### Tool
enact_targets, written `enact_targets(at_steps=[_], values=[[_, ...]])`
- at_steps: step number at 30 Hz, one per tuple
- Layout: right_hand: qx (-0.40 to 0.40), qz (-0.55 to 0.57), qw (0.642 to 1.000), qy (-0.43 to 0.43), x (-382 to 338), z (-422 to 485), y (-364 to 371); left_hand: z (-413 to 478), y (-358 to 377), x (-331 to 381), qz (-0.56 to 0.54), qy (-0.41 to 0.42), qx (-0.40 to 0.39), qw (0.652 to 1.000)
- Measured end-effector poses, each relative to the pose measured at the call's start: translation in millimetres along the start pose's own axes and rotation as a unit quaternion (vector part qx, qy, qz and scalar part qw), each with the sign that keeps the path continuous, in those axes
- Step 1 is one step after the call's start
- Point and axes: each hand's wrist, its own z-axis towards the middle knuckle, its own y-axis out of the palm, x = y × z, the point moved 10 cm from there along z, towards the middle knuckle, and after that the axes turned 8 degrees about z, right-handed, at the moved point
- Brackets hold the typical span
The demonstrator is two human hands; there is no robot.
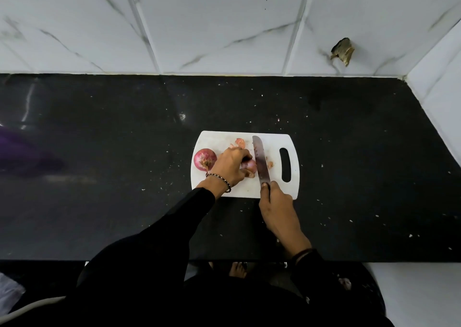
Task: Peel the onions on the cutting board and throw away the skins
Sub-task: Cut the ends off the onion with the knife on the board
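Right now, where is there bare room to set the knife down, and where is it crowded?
Bare counter lies right of the cutting board and, wider, left of it. On the board, only the strip between knife and handle slot is mostly free. Crowded: whole onion, left hand on the second onion, skins.

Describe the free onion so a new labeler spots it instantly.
On the black countertop sits a white cutting board. At its left edge lies a whole red onion, skin on, root tuft up. Unlike the other onion gripped by the left hand beside the knife, no hand holds it.
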Motion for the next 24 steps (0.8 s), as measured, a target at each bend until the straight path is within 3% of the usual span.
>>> enact_targets(at_steps=[13,24], values=[[0.044,0.010,0.999,-0.012,-12,-5,-9,1,1,-1,-0.007,0.003,-0.003,1.000],[0.018,-0.018,1.000,0.004,-12,-1,5,4,2,-2,-0.008,-0.002,-0.014,1.000]])
